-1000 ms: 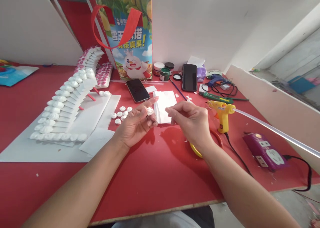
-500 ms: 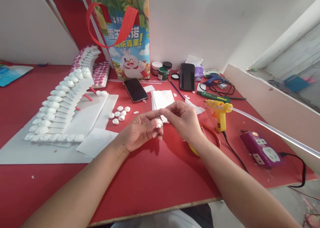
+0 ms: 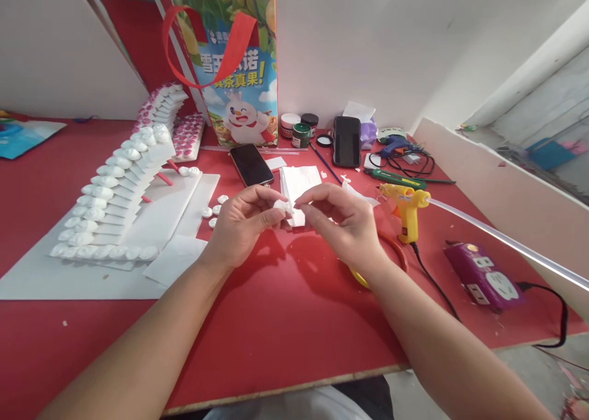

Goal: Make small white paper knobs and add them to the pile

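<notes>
My left hand (image 3: pixel 242 227) pinches a small crumpled piece of white paper (image 3: pixel 282 206) between thumb and fingers. From the other side, my right hand (image 3: pixel 347 221) is closed, its thumb and fingertips at the paper's right edge. Just behind both hands lies a stack of white paper sheets (image 3: pixel 301 178). Several small white rolled rosettes (image 3: pixel 207 212) rest on the red table left of my left hand, which partly hides the group. Further left stands a curved white structure (image 3: pixel 122 208) edged with rows of similar rosettes.
A yellow glue gun (image 3: pixel 407 208) with a long clear stick stands right of my right hand, near a purple power strip (image 3: pixel 481 276). Two phones, one a black phone (image 3: pixel 251 165), paint jars (image 3: pixel 301 135) and a printed bag (image 3: pixel 243 64) sit at the back.
My left hand has turned, its fingers now curling over the white paper piece, which has shifted up and left. My right fingertips have moved from above the left hand to the paper's right edge.
</notes>
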A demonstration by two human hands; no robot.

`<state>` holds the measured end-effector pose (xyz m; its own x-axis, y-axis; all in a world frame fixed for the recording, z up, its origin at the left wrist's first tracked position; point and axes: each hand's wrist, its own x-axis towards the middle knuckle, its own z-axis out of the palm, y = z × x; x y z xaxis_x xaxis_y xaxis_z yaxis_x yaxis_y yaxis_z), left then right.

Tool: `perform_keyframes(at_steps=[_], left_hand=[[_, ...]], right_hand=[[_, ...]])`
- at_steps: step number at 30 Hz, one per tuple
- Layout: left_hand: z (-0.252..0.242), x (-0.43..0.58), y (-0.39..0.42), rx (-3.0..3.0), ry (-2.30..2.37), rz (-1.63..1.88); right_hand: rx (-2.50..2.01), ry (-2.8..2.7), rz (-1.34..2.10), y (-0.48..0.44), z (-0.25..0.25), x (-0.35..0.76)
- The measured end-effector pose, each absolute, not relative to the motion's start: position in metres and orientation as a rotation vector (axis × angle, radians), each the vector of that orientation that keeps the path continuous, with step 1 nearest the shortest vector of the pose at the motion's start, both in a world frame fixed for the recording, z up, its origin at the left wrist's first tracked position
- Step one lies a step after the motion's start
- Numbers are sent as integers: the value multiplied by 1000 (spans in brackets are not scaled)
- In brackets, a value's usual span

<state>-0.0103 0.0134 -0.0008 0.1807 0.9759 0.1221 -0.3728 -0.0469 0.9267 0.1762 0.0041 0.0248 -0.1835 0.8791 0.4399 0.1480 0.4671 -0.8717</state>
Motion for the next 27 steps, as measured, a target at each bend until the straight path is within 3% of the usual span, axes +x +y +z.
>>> perform_keyframes(at_steps=[27], left_hand=[[-7, -7, 12, 1244, 898, 1352]], right_hand=[[-810, -1986, 272, -1, 12, 174]])
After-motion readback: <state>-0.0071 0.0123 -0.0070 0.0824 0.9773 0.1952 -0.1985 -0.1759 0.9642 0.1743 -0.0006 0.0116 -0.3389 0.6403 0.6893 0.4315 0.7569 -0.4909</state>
